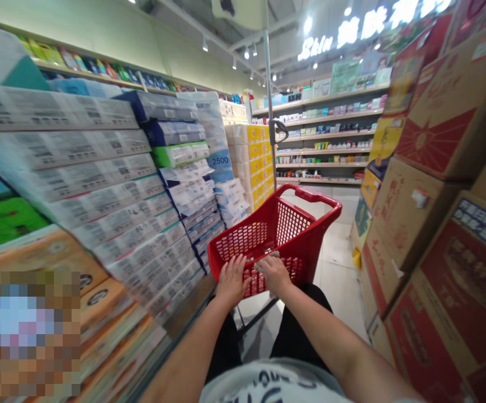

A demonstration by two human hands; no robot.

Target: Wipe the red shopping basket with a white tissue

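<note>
A red plastic shopping cart (245, 238) with perforated sides stands in front of my knees, turned at an angle. My left hand (233, 281) lies on its near rim, fingers stretched forward and the thumb apart. Just to the right, my right hand (277, 275) is bent over the same rim with a crumpled greyish-beige cloth (260, 264) under its fingers. Part of the cloth is hidden by the hand. A few small things inside the basket are too small to make out.
Stacked tissue packs (100, 162) rise on the left, with orange packs (95, 285) lower down. Cardboard cartons (423, 207) are piled on the right. A metal pole (269, 84) stands behind the cart. Farther back are product shelves (326, 134). Pale floor (337, 260) runs between.
</note>
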